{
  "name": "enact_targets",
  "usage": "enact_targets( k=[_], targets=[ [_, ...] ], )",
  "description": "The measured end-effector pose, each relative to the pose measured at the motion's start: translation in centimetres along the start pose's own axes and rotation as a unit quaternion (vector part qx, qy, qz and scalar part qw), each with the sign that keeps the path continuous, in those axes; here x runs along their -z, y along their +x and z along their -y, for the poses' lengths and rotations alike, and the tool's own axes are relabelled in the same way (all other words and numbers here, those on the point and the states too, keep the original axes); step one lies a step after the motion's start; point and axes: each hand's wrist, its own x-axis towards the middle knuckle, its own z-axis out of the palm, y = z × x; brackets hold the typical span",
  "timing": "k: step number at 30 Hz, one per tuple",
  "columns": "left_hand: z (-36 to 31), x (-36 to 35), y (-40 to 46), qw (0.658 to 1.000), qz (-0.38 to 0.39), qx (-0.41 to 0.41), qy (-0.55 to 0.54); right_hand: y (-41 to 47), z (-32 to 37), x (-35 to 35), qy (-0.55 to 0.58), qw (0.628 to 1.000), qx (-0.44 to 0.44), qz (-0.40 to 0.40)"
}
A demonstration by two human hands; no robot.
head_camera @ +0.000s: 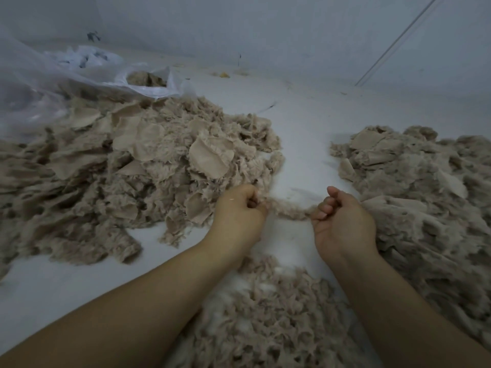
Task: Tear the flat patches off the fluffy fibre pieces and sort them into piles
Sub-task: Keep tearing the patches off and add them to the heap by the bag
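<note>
Two hands pull on one fluffy strip [288, 208] over the white floor [305, 144]. The left hand [239, 213] is curled tight on one end, and the right hand [342, 221] pinches the other end. The strip is stretched between them. A big pile [132, 166] of fluff and flat patches sits on the left, another pile [425, 187] on the right, and a fluffy heap [271, 320] lies between the arms. A plastic bag [39, 81] lies behind.

A large heap of beige fluffy fibre pieces [138, 166] lies left, a second beige fibre heap [422, 187] right, a third [271, 314] nearest, and a clear plastic bag [79, 73] behind the left heap.
</note>
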Motion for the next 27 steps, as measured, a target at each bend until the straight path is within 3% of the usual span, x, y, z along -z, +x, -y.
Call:
enact_targets(
  k=[3, 7, 12, 16, 27],
  targets=[
    [-0.8, -0.6, -0.4, 1.0, 0.013, -0.022, -0.011, -0.5, -0.4, 0.1, -0.126, 0.987, 0.044, 0.085],
    [-1.8, -2.6, -0.3, 0.997, 0.02, 0.005, -0.079, -1.5, -0.8, 0.0, -0.288, 0.94, 0.077, 0.169],
    [-1.1, -2.7, -0.2, 0.996, -0.019, -0.017, -0.084, -1.9, -0.9, 0.1, -0.319, 0.926, 0.087, 0.183],
    [-0.9, -1.8, -0.1, 0.99, -0.018, -0.019, -0.141, -2.5, -0.8, -0.1, -0.352, 0.897, 0.084, 0.252],
    [-1.0, -1.1, 0.0, 0.991, -0.017, -0.016, -0.13, -2.2, -0.7, 0.0, -0.352, 0.906, 0.095, 0.216]
  ],
)
